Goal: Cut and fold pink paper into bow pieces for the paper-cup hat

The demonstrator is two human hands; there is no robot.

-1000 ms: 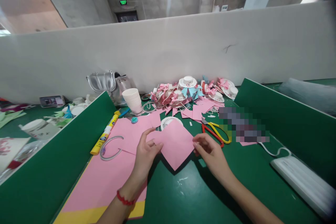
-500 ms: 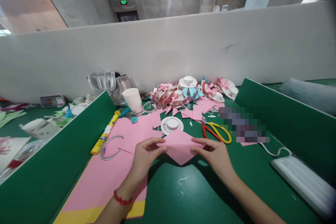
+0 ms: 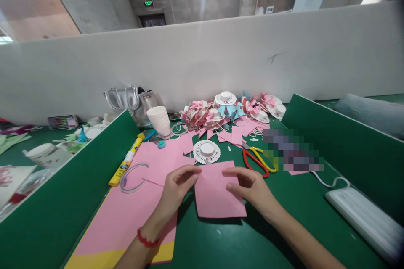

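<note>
A square of pink paper (image 3: 217,197) is held up above the green table, turned edge-on with its lower edge toward me. At its upper left corner, the thumb and fingers of my left hand (image 3: 178,183) are closed on it. My right hand (image 3: 254,185) grips the right side near the top, thumb and index finger lying over the sheet. Just beyond the paper sits a small white paper-cup hat (image 3: 207,150) with a fringed brim. Scissors (image 3: 260,162) with red and yellow handles lie to the right of it.
Large pink sheets (image 3: 120,218) lie at left under a grey ring (image 3: 124,187), beside a yellow glue stick (image 3: 126,162). Stacked white cups (image 3: 159,121) and a heap of decorated hats (image 3: 202,115) stand behind. Green dividers (image 3: 341,134) flank the table; a white face mask (image 3: 362,218) lies right.
The pink paper has turned from a diamond with a raised crease to a flatter square lying lower. My right hand has shifted slightly left on it; the left hand stays nearly in place.
</note>
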